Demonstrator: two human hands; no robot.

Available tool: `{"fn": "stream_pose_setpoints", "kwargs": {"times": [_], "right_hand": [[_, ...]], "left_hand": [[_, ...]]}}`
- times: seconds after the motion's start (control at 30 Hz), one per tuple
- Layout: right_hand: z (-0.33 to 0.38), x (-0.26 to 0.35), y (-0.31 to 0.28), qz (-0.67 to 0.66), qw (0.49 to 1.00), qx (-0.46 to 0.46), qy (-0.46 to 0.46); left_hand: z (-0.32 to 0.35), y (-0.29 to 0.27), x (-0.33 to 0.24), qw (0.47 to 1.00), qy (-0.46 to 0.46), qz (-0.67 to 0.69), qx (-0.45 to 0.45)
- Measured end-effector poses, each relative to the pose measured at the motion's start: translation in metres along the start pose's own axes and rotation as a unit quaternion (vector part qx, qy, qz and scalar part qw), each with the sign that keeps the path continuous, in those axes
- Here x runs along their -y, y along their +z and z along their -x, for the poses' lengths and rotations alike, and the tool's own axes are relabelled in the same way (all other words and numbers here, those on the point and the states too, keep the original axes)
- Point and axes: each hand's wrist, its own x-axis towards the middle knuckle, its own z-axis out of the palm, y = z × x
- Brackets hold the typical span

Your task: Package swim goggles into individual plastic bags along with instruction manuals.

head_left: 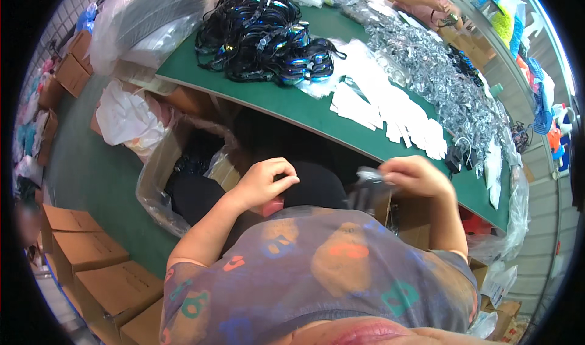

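Observation:
My left hand [265, 183] is over my lap with its fingers curled in and the tips pressed toward the thumb. Whatever it holds, if anything, does not show against the dark trousers. Just under it is a small pinkish-red thing [273, 207]. Off to the right, by the table edge, my right hand [419, 176] pinches the top of a clear plastic bag [369, 186] with something dark in it, smeared by motion. On the table ahead is a heap of black swimming goggles [262, 34] with shiny bluish lenses and black straps.
The green table [268, 104] also bears white cards [390, 110] and a long pile of clear plastic pieces [426, 65]. A plastic-lined carton [164, 168] stands by my left leg; closed cartons [116, 284] line the lower left. Another person [420, 1] works across the table.

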Motion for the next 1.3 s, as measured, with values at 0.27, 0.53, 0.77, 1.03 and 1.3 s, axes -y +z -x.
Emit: {"fn": "stream_pose_setpoints", "kwargs": {"times": [0.27, 0.53, 0.77, 1.03, 1.3], "right_hand": [[0.189, 0.035, -0.058, -0.078, 0.890, -0.327, 0.307], [0.163, 0.044, -0.093, 0.184, 0.825, -0.333, 0.419], [-0.112, 0.046, -0.069, 0.240, 0.925, -0.247, -0.162], [-0.377, 0.017, -0.014, 0.517, 0.802, -0.198, -0.225], [-0.417, 0.022, -0.175, -0.631, 0.701, -0.279, -0.180]], "left_hand": [[-0.024, 0.034, 0.056, 0.975, -0.101, 0.196, -0.007], [-0.015, 0.058, 0.070, 0.956, -0.118, 0.268, 0.006], [0.011, 0.040, 0.070, 0.953, -0.152, 0.251, -0.077], [0.070, 0.033, 0.073, 0.927, -0.196, 0.237, -0.214], [0.112, 0.009, 0.082, 0.842, -0.292, 0.295, -0.345]]}}
